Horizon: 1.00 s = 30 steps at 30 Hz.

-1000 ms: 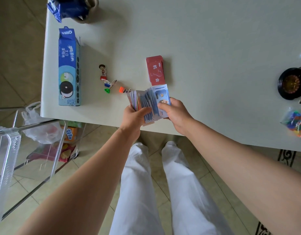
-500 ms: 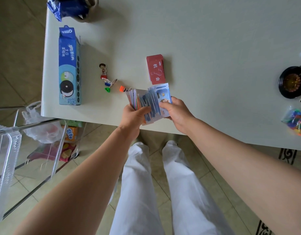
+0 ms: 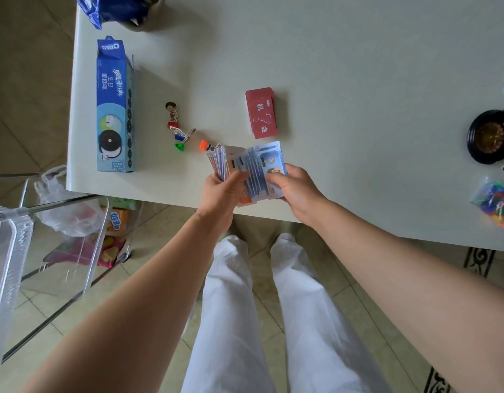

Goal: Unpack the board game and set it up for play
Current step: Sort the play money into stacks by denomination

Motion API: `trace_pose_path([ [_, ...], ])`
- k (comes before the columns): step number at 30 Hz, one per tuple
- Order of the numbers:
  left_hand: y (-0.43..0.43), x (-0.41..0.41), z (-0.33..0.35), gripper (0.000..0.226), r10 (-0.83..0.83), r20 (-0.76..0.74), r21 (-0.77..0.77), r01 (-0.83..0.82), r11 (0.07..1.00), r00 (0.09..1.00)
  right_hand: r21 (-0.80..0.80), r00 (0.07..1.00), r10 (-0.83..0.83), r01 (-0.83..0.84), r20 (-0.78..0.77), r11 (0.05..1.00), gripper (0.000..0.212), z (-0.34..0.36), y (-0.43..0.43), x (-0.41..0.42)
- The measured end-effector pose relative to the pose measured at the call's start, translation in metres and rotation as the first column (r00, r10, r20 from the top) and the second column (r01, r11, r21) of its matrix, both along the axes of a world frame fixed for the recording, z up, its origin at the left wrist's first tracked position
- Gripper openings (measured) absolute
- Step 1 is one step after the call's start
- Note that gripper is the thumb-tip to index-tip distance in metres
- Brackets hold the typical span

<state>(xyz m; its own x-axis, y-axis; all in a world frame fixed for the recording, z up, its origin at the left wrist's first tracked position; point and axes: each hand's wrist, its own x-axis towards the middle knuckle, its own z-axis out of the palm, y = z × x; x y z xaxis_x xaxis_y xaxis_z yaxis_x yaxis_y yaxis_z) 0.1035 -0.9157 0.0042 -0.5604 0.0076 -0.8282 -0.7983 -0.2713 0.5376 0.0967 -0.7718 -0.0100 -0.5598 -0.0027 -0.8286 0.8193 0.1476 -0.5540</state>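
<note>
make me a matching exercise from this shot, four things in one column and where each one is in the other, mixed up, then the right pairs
Things
1. play money
2. red card stack
3. Oreo box
4. black round piece

Places
a. lying flat near the left edge of the table
b. fanned out, held by the left hand and the right hand
c. on the table at the far right of the view
d. on the table just beyond the hands

Pairs: 1-b, 2-d, 3-a, 4-c
</note>
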Motion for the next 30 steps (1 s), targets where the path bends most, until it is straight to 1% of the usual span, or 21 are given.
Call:
trace_pose_path([
  [2,0.0,0.001,0.001,0.02,-0.009,-0.008,0.0,0.009,1.0,1.0,0.016,0.999,-0.038,0.038,-0.006,0.999,0.013,0.001,0.0,-0.001],
  [4,0.0,0.002,0.002,0.022,-0.01,-0.006,-0.015,0.01,1.0,1.0,-0.008,0.999,-0.047,0.047,0.008,0.999,0.013,0.002,0.0,-0.002],
  [7,0.0,0.001,0.002,0.02,0.023,-0.011,-0.004,-0.023,1.0,1.0,-0.028,0.999,-0.047,0.047,0.023,0.998,0.01,0.003,0.0,-0.001],
  [14,0.006,-0.001,0.002,0.02,0.047,-0.014,-0.009,-0.047,0.999,0.999,-0.013,1.0,0.015,-0.015,0.026,1.0,0.01,0.001,0.0,-0.001],
  [16,0.009,-0.002,-0.001,0.02,0.022,-0.014,-0.053,-0.022,0.998,1.0,0.015,0.999,0.039,-0.039,0.024,0.999,0.016,0.0,0.003,-0.001],
  [18,0.012,-0.003,-0.007,0.017,-0.006,0.0,-0.151,0.006,0.988,1.0,0.111,0.997,0.078,-0.075,-0.022,0.991,0.016,-0.002,0.008,-0.002],
  [19,0.013,-0.003,-0.011,0.018,-0.007,0.006,-0.199,0.008,0.98,1.0,0.203,0.991,0.118,-0.103,-0.064,0.974,0.014,-0.002,0.012,-0.003],
  [20,0.015,-0.004,-0.015,0.02,-0.007,0.01,-0.236,0.009,0.972,1.0,0.324,0.977,0.179,-0.134,-0.112,0.937,0.011,-0.004,0.017,-0.004],
  [22,0.016,-0.004,-0.022,0.022,-0.034,0.013,-0.268,0.036,0.963,0.999,0.561,0.916,0.352,-0.192,-0.192,0.805,0.008,-0.008,0.027,-0.005],
  [24,0.021,-0.006,-0.03,0.022,-0.099,0.012,-0.269,0.098,0.958,0.995,0.7,0.839,0.504,-0.235,-0.205,0.675,0.011,-0.016,0.038,-0.005],
  [25,0.024,-0.007,-0.033,0.025,-0.129,0.004,-0.273,0.126,0.954,0.992,0.737,0.808,0.558,-0.257,-0.191,0.625,0.012,-0.021,0.042,-0.006],
  [27,0.033,-0.011,-0.042,0.03,-0.185,-0.028,-0.288,0.169,0.943,0.982,0.775,0.781,0.609,-0.296,-0.14,0.558,0.014,-0.035,0.048,-0.005],
  [30,0.048,-0.018,-0.053,0.03,-0.252,-0.06,-0.304,0.223,0.926,0.966,0.792,0.767,0.637,-0.344,-0.072,0.504,0.019,-0.06,0.052,-0.004],
])
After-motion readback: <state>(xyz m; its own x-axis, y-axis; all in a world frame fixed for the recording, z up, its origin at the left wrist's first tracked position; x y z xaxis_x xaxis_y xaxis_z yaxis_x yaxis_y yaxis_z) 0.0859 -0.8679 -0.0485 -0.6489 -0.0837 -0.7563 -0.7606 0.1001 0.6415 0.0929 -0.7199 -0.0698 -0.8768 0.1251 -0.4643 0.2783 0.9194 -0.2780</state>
